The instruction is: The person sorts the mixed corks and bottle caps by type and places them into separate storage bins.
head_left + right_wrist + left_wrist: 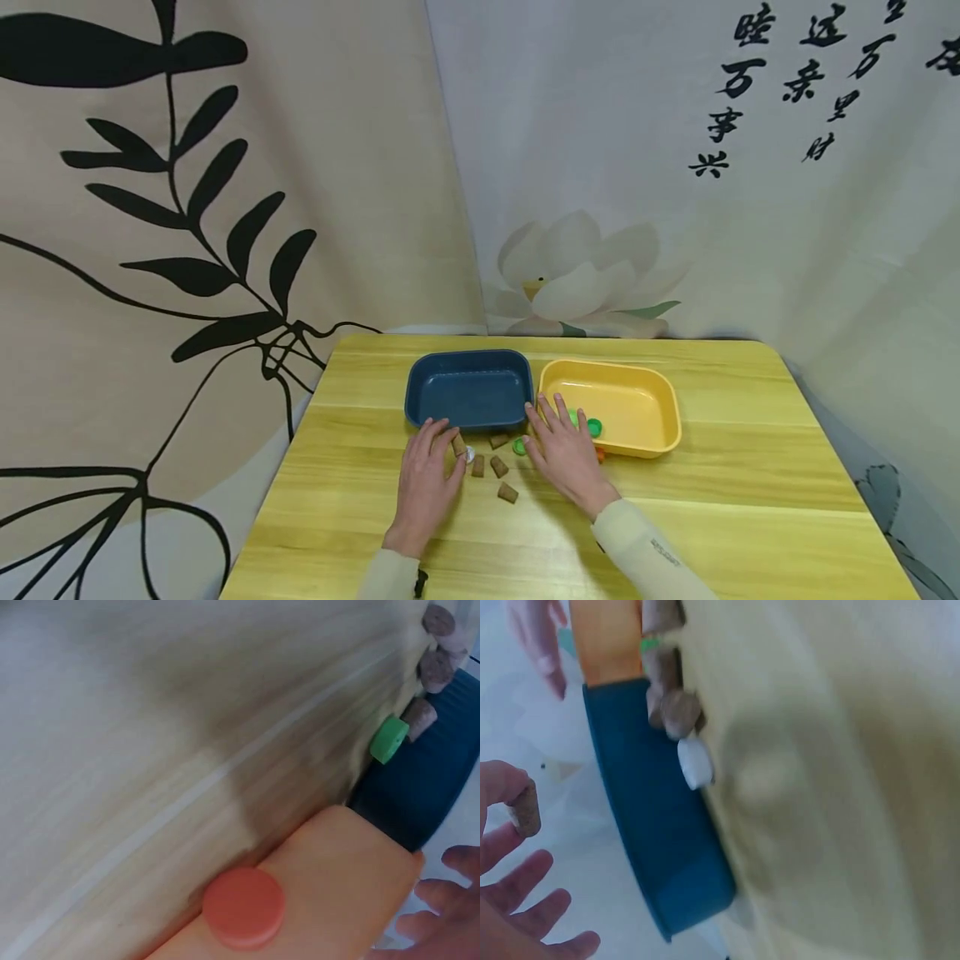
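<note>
My left fingers (442, 442) pinch one brown cylindrical cork (459, 445); my right fingers (549, 417) spread wide; four more corks (507, 493) lie on the tabletop (720, 525).

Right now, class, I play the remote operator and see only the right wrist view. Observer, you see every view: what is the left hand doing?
Observer: The left hand is pinching a brown cork; the left wrist view shows it plainly.
Operator: My view shows only the outside of the yellow tray. Does anything lie inside it?
Observer: Yes. In the head view, a round green cap lies inside, beside the fingers of the right hand.
</note>
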The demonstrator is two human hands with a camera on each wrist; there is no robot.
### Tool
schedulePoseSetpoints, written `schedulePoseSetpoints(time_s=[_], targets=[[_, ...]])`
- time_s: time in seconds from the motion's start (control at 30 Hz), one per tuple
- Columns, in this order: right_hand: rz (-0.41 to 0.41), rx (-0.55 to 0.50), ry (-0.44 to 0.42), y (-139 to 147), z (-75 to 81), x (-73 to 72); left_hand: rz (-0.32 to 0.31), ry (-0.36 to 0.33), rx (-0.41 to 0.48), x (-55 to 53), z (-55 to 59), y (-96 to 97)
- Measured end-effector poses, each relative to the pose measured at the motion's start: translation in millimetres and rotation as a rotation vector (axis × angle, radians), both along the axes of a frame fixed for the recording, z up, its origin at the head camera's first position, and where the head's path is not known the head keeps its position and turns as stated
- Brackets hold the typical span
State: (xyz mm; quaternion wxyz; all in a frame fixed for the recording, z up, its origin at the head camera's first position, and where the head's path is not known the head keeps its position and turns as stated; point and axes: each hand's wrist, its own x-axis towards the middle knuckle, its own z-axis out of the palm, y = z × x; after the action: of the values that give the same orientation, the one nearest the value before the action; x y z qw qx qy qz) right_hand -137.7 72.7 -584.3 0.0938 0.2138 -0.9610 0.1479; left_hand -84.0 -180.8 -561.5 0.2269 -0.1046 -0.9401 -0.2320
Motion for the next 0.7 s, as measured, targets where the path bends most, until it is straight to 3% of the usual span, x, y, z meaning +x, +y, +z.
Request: schedulePoseSetpoints(time_s=[0.13,0.33,0.7], targets=[[0.000,0.021,-0.011,-6.2,-6.1,-5.2,0.004,0.006,-0.023,-14.7,7.5,-10.2],[-0.018,0.036,-0.032,-8.2,-7.8,-6.9,-0.010,-0.032,-0.067,-47.6,17.8,-16.7],[-0.018,0.031,-0.026,-8.7,-10.1,-7.2,-0.077,-0.149,-0.154,-103.0,16.4,-6.1]])
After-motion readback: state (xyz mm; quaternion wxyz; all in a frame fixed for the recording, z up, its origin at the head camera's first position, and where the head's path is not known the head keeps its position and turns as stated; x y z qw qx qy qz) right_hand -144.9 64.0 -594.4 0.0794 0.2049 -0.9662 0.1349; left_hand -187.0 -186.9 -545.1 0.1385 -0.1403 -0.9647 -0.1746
